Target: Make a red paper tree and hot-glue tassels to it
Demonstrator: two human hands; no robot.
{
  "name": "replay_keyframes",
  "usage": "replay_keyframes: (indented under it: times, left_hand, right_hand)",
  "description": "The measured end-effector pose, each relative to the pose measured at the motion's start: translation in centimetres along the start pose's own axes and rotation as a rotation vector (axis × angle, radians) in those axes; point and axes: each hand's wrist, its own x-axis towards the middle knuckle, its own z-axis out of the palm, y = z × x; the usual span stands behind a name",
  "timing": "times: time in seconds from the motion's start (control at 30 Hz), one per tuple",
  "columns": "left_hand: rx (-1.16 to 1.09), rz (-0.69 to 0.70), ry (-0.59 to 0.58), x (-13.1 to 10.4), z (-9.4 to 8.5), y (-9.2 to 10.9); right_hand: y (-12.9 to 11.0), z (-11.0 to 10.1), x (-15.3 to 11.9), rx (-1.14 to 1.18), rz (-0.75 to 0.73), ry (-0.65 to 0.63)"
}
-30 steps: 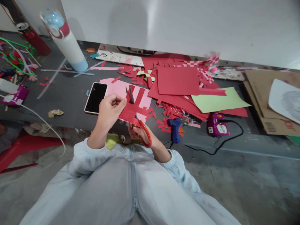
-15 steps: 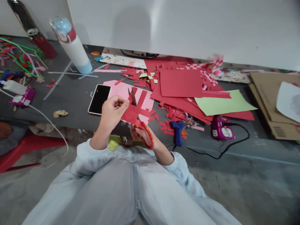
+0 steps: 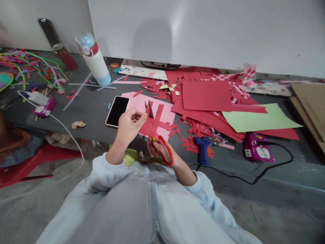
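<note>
Between its thumb and fingers my left hand (image 3: 131,126) pinches the left edge of a piece of red paper (image 3: 149,126). My right hand (image 3: 161,150) is closed round the orange handles of a pair of scissors (image 3: 168,153). Their dark blades rise past the red paper, tips apart, pointing away from me; part of the blades is hidden by the paper. Under the hands lies a pink sheet (image 3: 166,113) with red strips on it. A black-screened phone (image 3: 117,111) lies just left of my left hand.
Right of the hands are red sheets (image 3: 207,95), a light green sheet (image 3: 264,117), a blue glue gun (image 3: 203,150) and a purple box (image 3: 257,148) with a black cable. A white bottle (image 3: 98,66) stands back left, near pipe cleaners (image 3: 48,73). Cardboard (image 3: 311,105) lies far right.
The whole view has shifted, so the table's things appear further right and slightly lower. Both hands keep their hold on the red paper and the scissors, with little other movement.
</note>
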Motion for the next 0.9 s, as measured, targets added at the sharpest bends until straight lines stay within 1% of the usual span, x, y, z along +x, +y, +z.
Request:
replay_keyframes:
  times: [0.1,0.3,0.47,0.6,0.8,0.9]
  left_hand:
    - [0.018,-0.009,0.011,-0.1,-0.3,-0.1]
    - [0.099,-0.011,0.036,-0.3,-0.6,0.1]
    - [0.113,-0.008,0.035,-0.3,-0.7,0.2]
    - [0.11,-0.004,0.039,-0.3,-0.8,0.1]
    - [0.086,-0.024,0.016,-0.5,-0.8,0.1]
    - [0.086,-0.019,0.011,-0.6,-0.9,0.0]
  right_hand:
    - [0.0,0.4,0.0,0.013,0.002,0.003]
    - [0.2,1.1,0.3,0.111,0.024,-0.036]
    - [0.4,1.1,0.4,0.138,0.035,-0.053]
    - [0.4,1.1,0.3,0.137,0.043,-0.074]
    - [0.3,1.6,0.2,0.1,0.078,-0.032]
    - [-0.2,1.7,0.0,0.038,0.06,-0.019]
